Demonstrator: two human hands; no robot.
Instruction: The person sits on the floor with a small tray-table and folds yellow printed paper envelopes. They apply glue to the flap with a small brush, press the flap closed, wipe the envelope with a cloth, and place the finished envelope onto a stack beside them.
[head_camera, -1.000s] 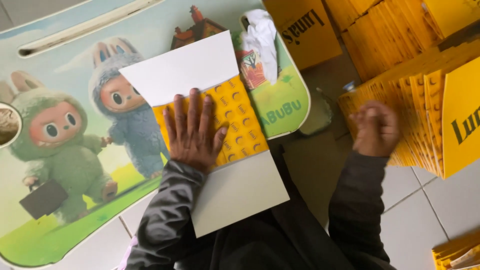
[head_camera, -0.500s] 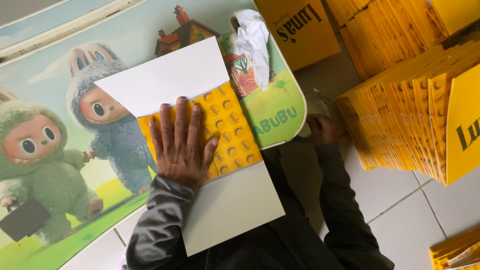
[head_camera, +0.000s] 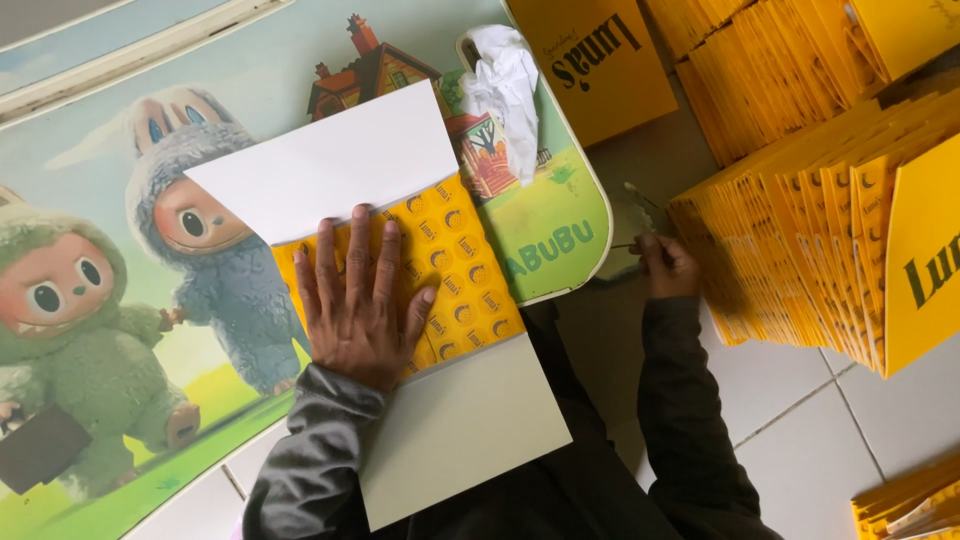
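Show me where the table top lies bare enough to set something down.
Free: the table left of the unfolded card sheet, over the furry cartoon figures, and the green corner between the sheet and the rounded table edge. Crowded: the sheet's middle under the left hand, the crumpled white paper, and the floor by the right hand beside the yellow card stacks.

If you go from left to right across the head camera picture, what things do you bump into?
Green furry cartoon creature printed on the table → left hand pressed flat on the yellow patterned cardboard sheet → right hand holding a thin stick → leaning stack of yellow cardboard pieces.
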